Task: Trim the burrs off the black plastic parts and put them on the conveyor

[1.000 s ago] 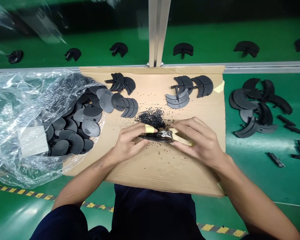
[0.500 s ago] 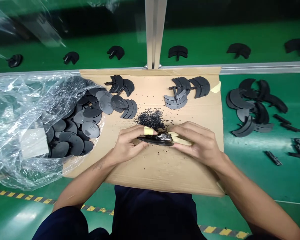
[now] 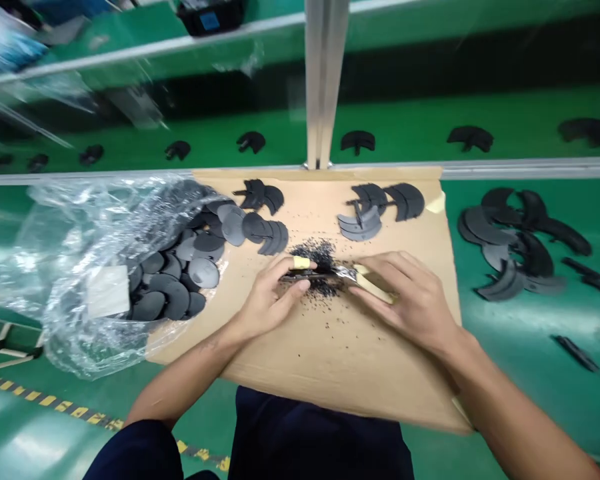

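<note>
My left hand (image 3: 266,300) pinches a thin black plastic disc (image 3: 293,275), seen nearly edge-on, between thumb and fingers. Yellow tape is wrapped round one of its fingers. In my right hand (image 3: 420,297) are nippers with pale yellow handles (image 3: 376,287). Their metal jaws are at the disc's right edge; whether they touch it I cannot tell. Beneath and behind the disc a heap of tiny black plastic bits (image 3: 313,252) lies scattered on the cardboard sheet (image 3: 330,360).
To the left, a clear plastic bag (image 3: 70,220) spills many black discs (image 3: 167,293). Curved black parts lie on the cardboard (image 3: 404,201), on the green table at right (image 3: 487,227) and along the back ledge (image 3: 357,141). A metal post (image 3: 324,87) rises behind the cardboard.
The camera view has tilted up, showing more shelf at the back. The disc's broad face has turned out of sight, leaving it nearly edge-on. Both hands keep their hold.
</note>
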Demonstrator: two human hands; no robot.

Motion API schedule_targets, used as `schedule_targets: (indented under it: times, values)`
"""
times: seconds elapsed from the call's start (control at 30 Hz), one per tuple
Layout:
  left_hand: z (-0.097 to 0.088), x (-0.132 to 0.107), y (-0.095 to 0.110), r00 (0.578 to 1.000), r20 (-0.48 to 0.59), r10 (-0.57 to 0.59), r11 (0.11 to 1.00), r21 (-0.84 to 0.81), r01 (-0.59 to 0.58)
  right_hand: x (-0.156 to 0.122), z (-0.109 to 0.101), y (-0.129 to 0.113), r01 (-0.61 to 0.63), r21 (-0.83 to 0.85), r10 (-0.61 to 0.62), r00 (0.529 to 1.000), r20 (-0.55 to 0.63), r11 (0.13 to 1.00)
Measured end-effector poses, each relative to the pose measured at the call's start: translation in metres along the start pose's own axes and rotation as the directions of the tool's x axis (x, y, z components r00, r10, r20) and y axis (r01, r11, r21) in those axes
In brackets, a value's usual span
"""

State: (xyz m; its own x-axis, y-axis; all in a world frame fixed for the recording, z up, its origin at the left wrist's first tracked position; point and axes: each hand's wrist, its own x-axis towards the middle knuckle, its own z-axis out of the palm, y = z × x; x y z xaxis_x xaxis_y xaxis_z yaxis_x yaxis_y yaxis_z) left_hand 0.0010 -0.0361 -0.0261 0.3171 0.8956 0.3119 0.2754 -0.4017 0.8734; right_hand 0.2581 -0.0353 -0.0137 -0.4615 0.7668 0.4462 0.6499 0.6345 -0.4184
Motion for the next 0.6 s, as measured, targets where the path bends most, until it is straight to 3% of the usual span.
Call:
schedule_targets:
  times: [0.1, 0.17, 0.3, 0.4, 0.5, 0.6]
  values:
    - [-0.015, 0.009, 0.003, 0.986, -0.036, -0.164, 0.985, -0.059, 0.162, 0.001, 0.001, 0.004, -0.030, -0.018, 0.030, 0.999, -0.013, 0.999]
    - [-0.034, 0.022, 0.005, 0.982, -0.010, -0.188, 0.982, -0.003, 0.188, 0.002, 0.003, 0.007, -0.015, -0.020, 0.015, 1.000, -0.019, 1.000]
    - [-0.091, 0.067, 0.000, 0.998, 0.056, -0.021, 0.939, 0.345, 0.000, 0.005, 0.005, 0.011, 0.036, -0.026, -0.037, 0.998, -0.046, 0.999]
    - [-0.137, 0.117, -0.025, 0.997, 0.075, 0.008, 0.750, 0.659, -0.056, 0.008, 0.003, 0.012, 0.064, -0.044, -0.068, 0.994, -0.081, 0.997]
    - [-0.174, 0.167, -0.063, 0.990, 0.007, -0.144, 0.552, 0.831, 0.075, 0.008, 0.001, 0.012, 0.068, -0.041, -0.071, 0.994, -0.084, 0.997]
    - [-0.195, 0.202, -0.103, 0.980, -0.060, -0.192, 0.505, 0.850, 0.151, 0.004, 0.002, 0.017, 0.053, -0.023, -0.055, 0.996, -0.073, 0.998]
